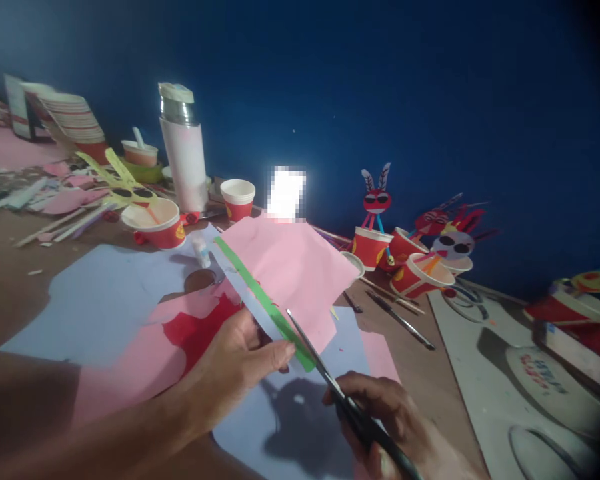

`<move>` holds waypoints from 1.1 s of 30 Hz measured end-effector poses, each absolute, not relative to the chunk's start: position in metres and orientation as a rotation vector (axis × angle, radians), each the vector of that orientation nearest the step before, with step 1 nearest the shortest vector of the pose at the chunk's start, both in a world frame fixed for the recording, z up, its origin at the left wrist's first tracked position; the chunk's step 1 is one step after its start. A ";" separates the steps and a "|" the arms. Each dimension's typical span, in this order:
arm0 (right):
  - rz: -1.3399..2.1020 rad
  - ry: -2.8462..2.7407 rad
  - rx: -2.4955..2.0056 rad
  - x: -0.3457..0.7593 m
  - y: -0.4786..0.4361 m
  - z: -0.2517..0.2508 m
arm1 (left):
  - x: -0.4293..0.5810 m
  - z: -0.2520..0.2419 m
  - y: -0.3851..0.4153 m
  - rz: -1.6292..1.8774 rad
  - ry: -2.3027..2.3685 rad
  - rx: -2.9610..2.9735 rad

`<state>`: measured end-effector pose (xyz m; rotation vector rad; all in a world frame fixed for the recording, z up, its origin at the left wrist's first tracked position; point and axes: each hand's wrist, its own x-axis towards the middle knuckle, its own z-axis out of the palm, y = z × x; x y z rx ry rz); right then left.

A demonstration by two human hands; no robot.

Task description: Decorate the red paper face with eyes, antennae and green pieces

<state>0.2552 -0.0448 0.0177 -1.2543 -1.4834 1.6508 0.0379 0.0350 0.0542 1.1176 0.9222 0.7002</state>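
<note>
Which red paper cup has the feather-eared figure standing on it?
The upright cup left of the tilted group: its red figure stands on thin legs, while the neighbouring cup lies tilted.

Bare left hand [233,367], bare right hand [380,420]

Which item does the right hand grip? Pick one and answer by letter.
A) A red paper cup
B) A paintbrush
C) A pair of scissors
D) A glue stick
C. The right hand closes around the black handles of the scissors, whose blades reach up to a green paper strip.
</note>
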 end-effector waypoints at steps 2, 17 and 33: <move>1.587 -1.533 -1.298 0.258 -0.048 0.013 | 0.037 0.053 0.035 0.711 0.888 1.112; 1.674 -1.482 -1.349 0.259 -0.052 0.019 | 0.037 0.057 0.038 0.756 1.002 1.109; 1.681 -1.428 -1.239 0.256 -0.053 0.005 | 0.038 0.055 0.037 0.730 0.974 1.119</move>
